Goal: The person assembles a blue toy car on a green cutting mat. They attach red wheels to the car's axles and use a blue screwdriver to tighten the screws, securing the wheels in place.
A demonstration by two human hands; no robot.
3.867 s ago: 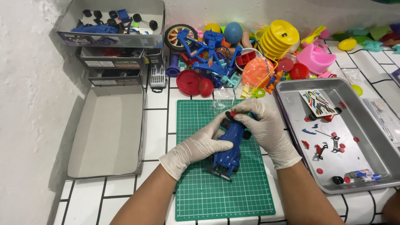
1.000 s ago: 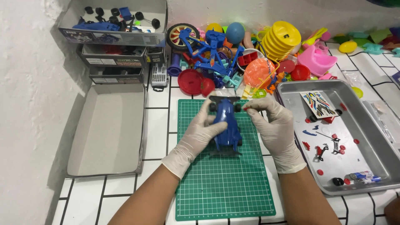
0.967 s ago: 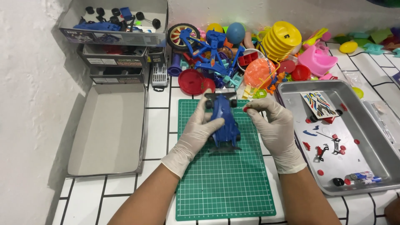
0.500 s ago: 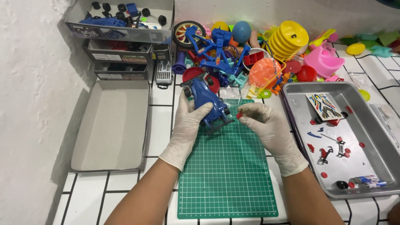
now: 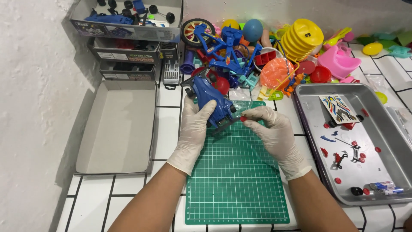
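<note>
Above the green gridded cutting mat (image 5: pixel 236 172), the gloved left hand (image 5: pixel 195 129) clasps a blue plastic toy car body (image 5: pixel 210 101); the gloved right hand (image 5: pixel 270 129) pinches a small red piece (image 5: pixel 243 118) just beside its rear.

Both hands, the left hand (image 5: pixel 194 129) and the right hand (image 5: pixel 270 131), wear white gloves. The toy car body (image 5: pixel 211 99) is blue with black fittings. A small red piece (image 5: pixel 243 118) shows at the right fingertips. The cutting mat (image 5: pixel 236 172) is green with a pale grid. The desk (image 5: pixel 128 193) is white tile with dark grout. The metal tray (image 5: pixel 386 141) is grey, dotted with red parts, and its sticker sheet (image 5: pixel 339 108) is multicoloured.
</note>
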